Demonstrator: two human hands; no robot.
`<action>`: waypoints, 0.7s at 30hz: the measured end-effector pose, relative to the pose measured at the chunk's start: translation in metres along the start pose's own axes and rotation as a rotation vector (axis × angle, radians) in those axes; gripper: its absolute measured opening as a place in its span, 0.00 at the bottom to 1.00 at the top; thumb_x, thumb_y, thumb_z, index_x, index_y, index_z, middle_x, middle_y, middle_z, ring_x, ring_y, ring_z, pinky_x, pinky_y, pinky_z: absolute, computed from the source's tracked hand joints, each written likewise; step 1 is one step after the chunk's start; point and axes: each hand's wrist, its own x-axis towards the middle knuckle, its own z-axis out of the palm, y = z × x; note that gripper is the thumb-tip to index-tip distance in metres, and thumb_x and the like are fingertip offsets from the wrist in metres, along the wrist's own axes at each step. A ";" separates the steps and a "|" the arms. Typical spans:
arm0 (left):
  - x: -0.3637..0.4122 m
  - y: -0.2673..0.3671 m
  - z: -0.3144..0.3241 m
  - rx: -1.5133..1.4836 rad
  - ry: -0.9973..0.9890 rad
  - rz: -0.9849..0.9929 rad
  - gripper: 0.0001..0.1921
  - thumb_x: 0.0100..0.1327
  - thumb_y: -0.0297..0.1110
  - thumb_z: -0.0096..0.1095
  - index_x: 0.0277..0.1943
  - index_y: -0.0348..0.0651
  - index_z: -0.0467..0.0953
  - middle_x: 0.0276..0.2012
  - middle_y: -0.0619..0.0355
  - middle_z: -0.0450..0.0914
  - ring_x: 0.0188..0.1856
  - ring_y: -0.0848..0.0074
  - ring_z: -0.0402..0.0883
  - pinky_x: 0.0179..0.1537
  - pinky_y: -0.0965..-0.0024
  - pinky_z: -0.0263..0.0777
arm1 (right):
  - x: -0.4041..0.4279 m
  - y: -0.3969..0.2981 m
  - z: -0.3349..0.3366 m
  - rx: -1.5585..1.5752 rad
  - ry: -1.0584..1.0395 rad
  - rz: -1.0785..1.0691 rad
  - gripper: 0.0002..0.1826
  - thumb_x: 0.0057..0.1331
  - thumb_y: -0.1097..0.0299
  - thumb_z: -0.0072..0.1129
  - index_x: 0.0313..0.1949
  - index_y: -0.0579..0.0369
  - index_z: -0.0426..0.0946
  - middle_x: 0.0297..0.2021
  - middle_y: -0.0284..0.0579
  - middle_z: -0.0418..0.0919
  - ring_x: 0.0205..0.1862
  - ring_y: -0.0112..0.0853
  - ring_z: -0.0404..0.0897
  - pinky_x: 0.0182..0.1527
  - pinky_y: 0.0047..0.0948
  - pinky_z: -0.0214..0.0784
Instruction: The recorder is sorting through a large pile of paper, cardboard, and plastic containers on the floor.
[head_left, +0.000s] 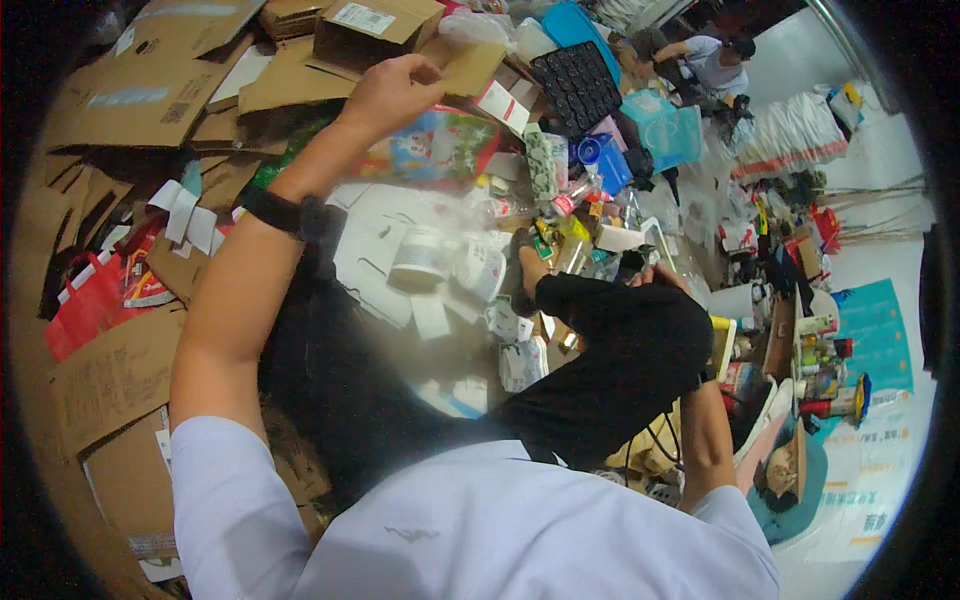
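Observation:
My left hand (397, 94) is raised over the cardboard pile with its fingers loosely curled. I see nothing between them. A brown cardboard flap (469, 67) lies just beyond the fingertips, and a colourful printed bag (431, 146) is below the wrist. Past my bent knee, my right hand (664, 277) is partly hidden by the black trousers (622, 345). Its fingers are near a small dark object (634, 262) and a white frame (660, 244); whether they grip anything is unclear. White paper tubs (424, 255) lie on a flattened white carton (367, 232) before me.
Flattened cardboard boxes (127, 97) heap up on the left, with a red bag (86, 307) among them. A black moulded tray (576, 86), a turquoise bag (660, 127) and plastic bottles (574, 195) lie ahead. Another person (712, 67) sits at the far right. Mixed containers (821, 360) crowd my right.

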 end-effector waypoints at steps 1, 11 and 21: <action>0.002 0.003 0.001 -0.011 -0.023 0.007 0.16 0.53 0.35 0.61 0.42 0.35 0.75 0.34 0.55 0.79 0.35 0.77 0.77 0.38 0.74 0.72 | -0.007 0.004 0.003 0.007 0.011 -0.003 0.14 0.67 0.63 0.43 0.28 0.59 0.69 0.23 0.44 0.71 0.32 0.33 0.71 0.39 0.30 0.64; 0.002 0.035 0.019 0.053 -0.030 0.151 0.16 0.56 0.36 0.60 0.43 0.33 0.74 0.39 0.53 0.79 0.43 0.76 0.77 0.46 0.74 0.69 | 0.044 0.003 -0.001 -0.265 -0.295 -0.323 0.18 0.67 0.61 0.36 0.23 0.57 0.66 0.23 0.44 0.71 0.32 0.34 0.68 0.44 0.31 0.58; -0.005 0.024 0.001 -0.063 -0.056 0.076 0.14 0.55 0.31 0.59 0.44 0.33 0.73 0.36 0.54 0.80 0.40 0.78 0.77 0.45 0.75 0.70 | 0.158 0.051 0.007 -0.806 -0.407 0.137 0.08 0.61 0.74 0.51 0.40 0.61 0.71 0.32 0.38 0.74 0.37 0.25 0.73 0.43 0.24 0.65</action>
